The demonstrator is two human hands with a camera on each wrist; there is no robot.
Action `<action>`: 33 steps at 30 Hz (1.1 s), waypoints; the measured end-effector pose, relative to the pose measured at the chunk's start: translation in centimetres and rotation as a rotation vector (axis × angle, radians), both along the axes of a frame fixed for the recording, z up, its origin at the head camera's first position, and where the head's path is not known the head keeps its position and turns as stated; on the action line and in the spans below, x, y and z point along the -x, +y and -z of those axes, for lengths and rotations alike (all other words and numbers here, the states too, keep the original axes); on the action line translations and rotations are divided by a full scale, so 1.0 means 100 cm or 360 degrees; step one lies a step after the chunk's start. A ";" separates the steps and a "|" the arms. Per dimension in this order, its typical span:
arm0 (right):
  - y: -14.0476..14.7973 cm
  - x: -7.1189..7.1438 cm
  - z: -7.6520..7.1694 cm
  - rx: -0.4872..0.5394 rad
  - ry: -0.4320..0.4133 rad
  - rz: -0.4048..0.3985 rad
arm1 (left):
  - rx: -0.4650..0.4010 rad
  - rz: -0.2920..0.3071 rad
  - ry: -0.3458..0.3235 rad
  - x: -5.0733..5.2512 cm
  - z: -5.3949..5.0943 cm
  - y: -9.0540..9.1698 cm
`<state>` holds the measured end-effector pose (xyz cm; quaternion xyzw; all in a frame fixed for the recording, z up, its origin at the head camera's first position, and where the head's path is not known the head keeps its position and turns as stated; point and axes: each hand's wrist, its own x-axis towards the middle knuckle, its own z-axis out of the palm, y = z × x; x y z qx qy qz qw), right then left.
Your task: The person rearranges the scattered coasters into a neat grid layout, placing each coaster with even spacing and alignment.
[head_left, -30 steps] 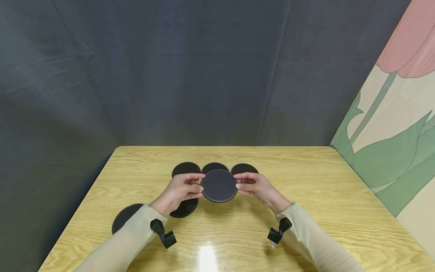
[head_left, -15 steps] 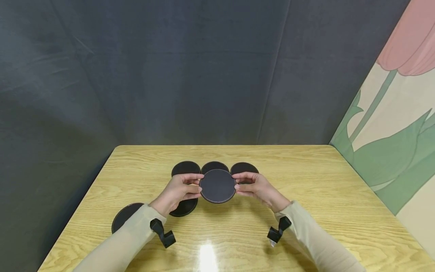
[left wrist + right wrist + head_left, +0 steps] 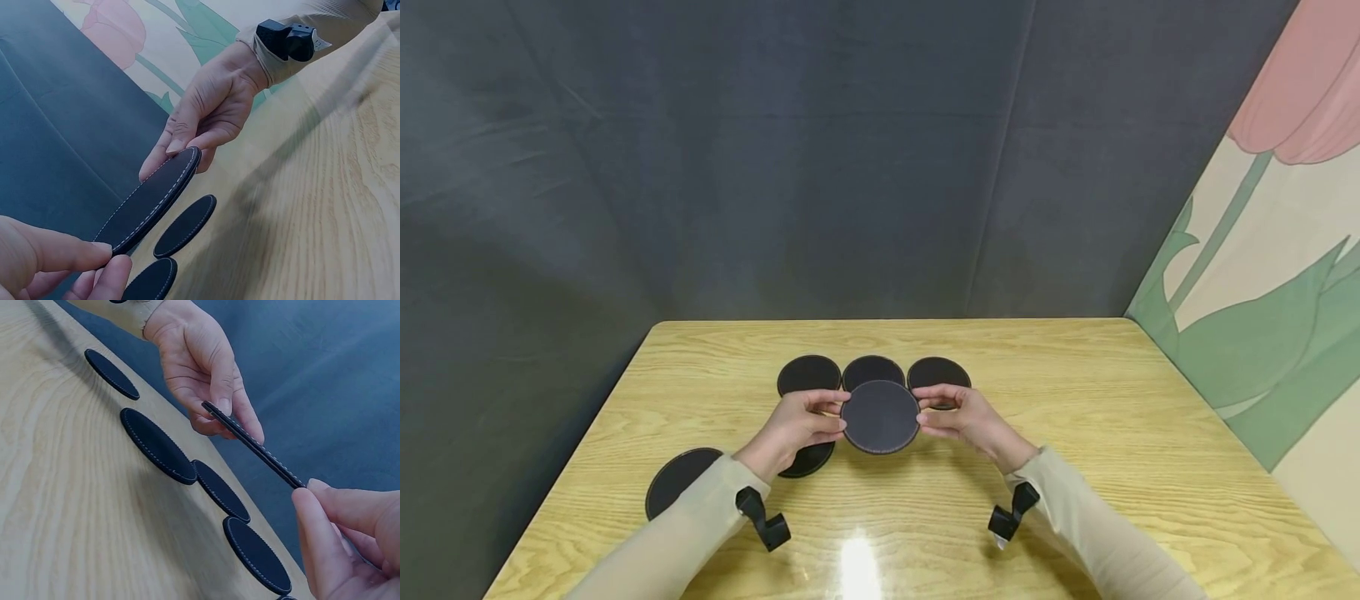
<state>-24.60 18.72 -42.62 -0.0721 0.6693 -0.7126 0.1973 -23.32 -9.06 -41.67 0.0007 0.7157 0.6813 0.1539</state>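
Note:
Between both hands a round black coaster (image 3: 880, 417) with pale edge stitching is held above the table, tilted towards the head camera. My left hand (image 3: 793, 429) pinches its left edge between thumb and fingers. Its opposite edge is pinched by my right hand (image 3: 966, 425). Seen edge-on in the right wrist view, the held coaster (image 3: 253, 445) shows two layers, perhaps two coasters stacked. Behind it three similar coasters lie in a row: a left one (image 3: 808, 372), a middle one (image 3: 872, 367), partly hidden, and a right one (image 3: 938, 371).
Another coaster (image 3: 808, 458) lies partly under my left hand, and one more coaster (image 3: 677, 479) sits at the left by my sleeve. The wooden table (image 3: 1075, 400) meets a dark curtain (image 3: 850, 167) behind and a flower-painted panel (image 3: 1262, 333) at right.
Both hands have come slightly lower in the head view with the held coaster, after a small shift left. Their pinch on it stays the same. The coasters on the table have not moved.

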 end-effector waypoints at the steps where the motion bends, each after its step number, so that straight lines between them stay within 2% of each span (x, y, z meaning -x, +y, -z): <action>1: -0.001 -0.001 0.001 -0.0019 -0.0001 0.0012 | 0.0006 -0.0004 0.0002 0.000 0.001 0.000; 14: -0.006 -0.003 0.012 -0.0008 -0.0013 0.0034 | 0.0017 -0.0042 0.0025 0.003 0.017 -0.001; 26: -0.009 -0.004 0.018 -0.0102 0.0018 0.0012 | 0.0114 -0.0033 0.0026 0.001 0.021 0.000; 33: -0.011 0.000 0.024 -0.0163 0.0030 0.0012 | 0.0156 -0.0060 0.0024 0.003 0.025 0.001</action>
